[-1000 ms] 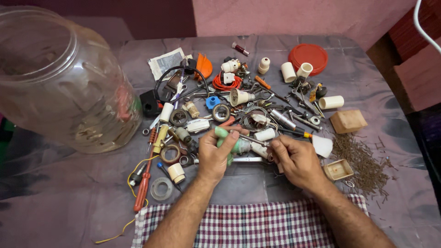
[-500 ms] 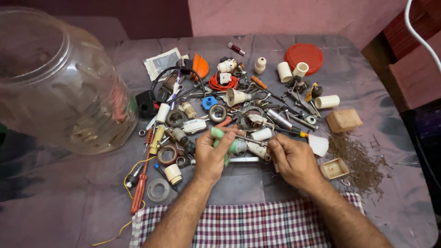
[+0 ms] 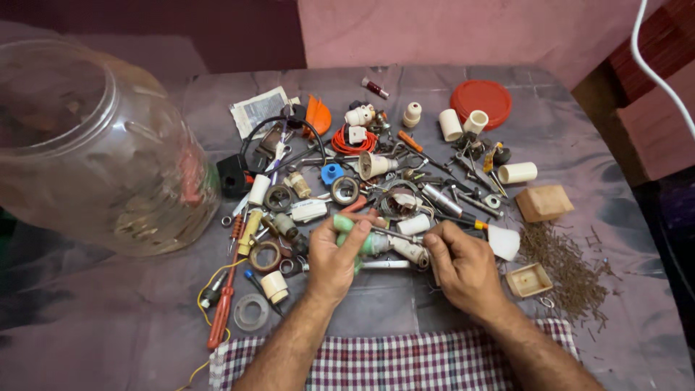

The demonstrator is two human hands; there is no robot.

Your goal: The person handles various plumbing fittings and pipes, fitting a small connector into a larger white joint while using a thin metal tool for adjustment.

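Note:
My left hand point(image 3: 334, 259) grips a pale green plastic part point(image 3: 347, 226) just above the table, thumb and fingers wrapped round it. A thin metal shaft point(image 3: 397, 235) runs from that part to my right hand point(image 3: 457, 266), whose fingers pinch its end. Both hands hover over the near edge of a heap of small hardware point(image 3: 376, 174): white ceramic and plastic cylinders, rings, screwdrivers, wires and metal fittings spread over a grey cloth.
A big clear plastic jar point(image 3: 94, 159) lies on its side at the left. A red lid point(image 3: 481, 101) sits at the back, a small wooden box point(image 3: 544, 203) and a pile of small nails point(image 3: 568, 264) at the right. A checked cloth point(image 3: 391, 362) covers the near edge.
Both hands have stayed over the same spot with the green part and shaft between them; only the camera has shifted slightly.

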